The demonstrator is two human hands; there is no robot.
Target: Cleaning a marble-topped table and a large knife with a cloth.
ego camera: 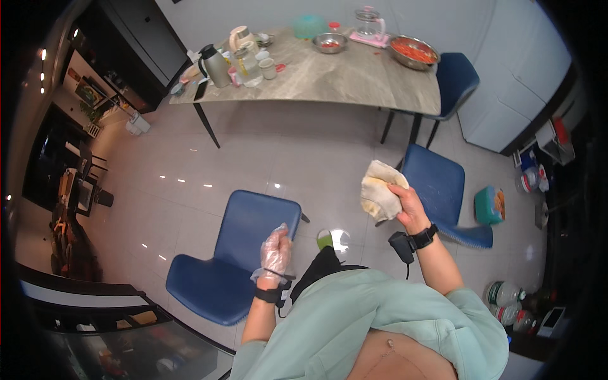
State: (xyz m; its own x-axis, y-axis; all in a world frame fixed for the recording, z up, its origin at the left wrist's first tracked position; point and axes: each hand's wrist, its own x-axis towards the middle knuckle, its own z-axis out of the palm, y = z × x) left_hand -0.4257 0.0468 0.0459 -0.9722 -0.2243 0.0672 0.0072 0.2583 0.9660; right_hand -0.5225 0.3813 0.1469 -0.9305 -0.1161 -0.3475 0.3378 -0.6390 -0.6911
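Observation:
A folded, off-white cloth with yellowish patches is gripped in my right hand, which is bare and held out over the floor. Its thumb presses on the cloth's near side. My left hand wears a clear plastic glove, held at the wrist by a dark band. Its fingers are curled in, and nothing shows in them. Below that hand is the seat of a blue chair. Just right of the cloth stands a second blue chair.
Ahead is a marble-patterned table with a vacuum flask, a glass jug, a small steel bowl and a larger bowl of shredded orange-red food. Water bottles and a teal container stand at the right.

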